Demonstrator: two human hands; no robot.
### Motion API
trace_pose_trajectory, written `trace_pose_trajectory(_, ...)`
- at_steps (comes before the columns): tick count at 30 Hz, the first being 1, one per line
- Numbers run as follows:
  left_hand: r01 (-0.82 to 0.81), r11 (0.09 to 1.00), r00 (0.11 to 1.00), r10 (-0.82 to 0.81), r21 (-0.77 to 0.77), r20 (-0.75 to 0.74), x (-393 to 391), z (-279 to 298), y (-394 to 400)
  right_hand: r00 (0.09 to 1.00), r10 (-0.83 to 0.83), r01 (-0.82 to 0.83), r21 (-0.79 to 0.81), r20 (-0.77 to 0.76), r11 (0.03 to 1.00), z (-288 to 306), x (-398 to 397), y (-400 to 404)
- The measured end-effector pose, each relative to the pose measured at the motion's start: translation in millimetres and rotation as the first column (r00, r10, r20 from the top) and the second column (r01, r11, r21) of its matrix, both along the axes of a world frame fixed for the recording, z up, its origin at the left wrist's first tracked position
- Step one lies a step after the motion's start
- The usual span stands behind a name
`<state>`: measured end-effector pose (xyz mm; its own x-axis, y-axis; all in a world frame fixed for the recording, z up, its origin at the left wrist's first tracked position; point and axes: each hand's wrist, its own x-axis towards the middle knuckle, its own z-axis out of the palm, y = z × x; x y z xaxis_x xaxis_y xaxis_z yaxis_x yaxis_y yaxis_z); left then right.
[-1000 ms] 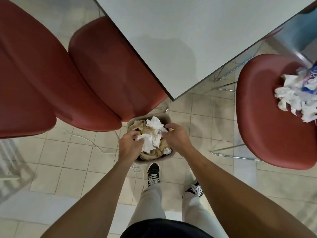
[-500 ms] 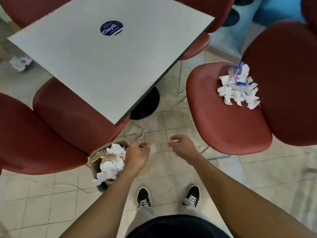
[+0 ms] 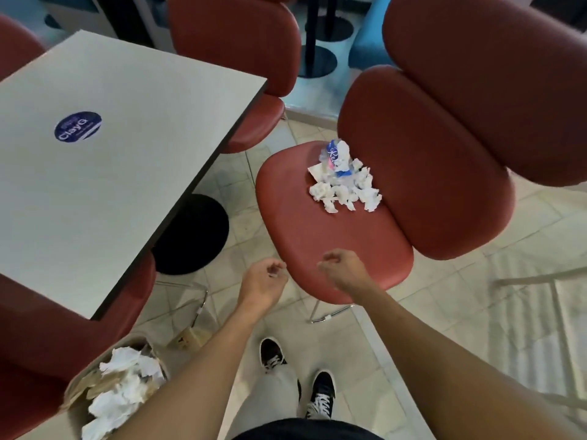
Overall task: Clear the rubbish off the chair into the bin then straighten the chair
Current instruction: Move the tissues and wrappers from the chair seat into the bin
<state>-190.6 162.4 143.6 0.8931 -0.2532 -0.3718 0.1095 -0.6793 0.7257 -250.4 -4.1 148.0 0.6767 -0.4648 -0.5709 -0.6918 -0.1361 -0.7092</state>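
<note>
We see a heap of crumpled white tissues with a blue-and-white wrapper (image 3: pixel 344 181) lying on the padded red chair seat (image 3: pixel 317 236), toward its backrest. Our left hand (image 3: pixel 262 282) and right hand (image 3: pixel 344 269) hover at the seat's near edge, fingers loosely curled, holding nothing. The beige bin stuffed with paper (image 3: pixel 95 373) stands well left of the seat, beside the grey square table (image 3: pixel 127 160).

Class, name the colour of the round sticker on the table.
Dark blue with white lettering: the round sticker on the table, seen in the head view.
</note>
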Motion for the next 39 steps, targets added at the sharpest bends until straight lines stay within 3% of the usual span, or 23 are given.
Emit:
trace_pose_trajectory(10,0.237,0.972,0.972,-0.236,-0.013,0.015,92.2,-5.2,-81.3,0.990,-0.140,0.140,-0.028,0.009,0.990,-0.8,52.6,-75.5)
trace_pose_trajectory(20,0.229,0.971,0.973,-0.227,0.071,-0.027,163.6,-24.9,-166.2,0.983,-0.166,0.156,-0.125,-0.078,0.980,-30.6,99.0,-159.6)
trace_pose_trajectory(30,0.221,0.964,0.967,-0.196,0.151,-0.162,236.0,-102.7,-254.7,0.972,-0.110,0.082,-0.139,-0.208,0.987,-115.2,173.4,-269.9)
trace_pose_trajectory(39,0.345,0.905,0.938,-0.333,0.249,-0.091,273.9,-181.3,-297.3,0.956,0.015,-0.063,-0.155,-0.294,0.986,-200.6,212.2,-317.6)
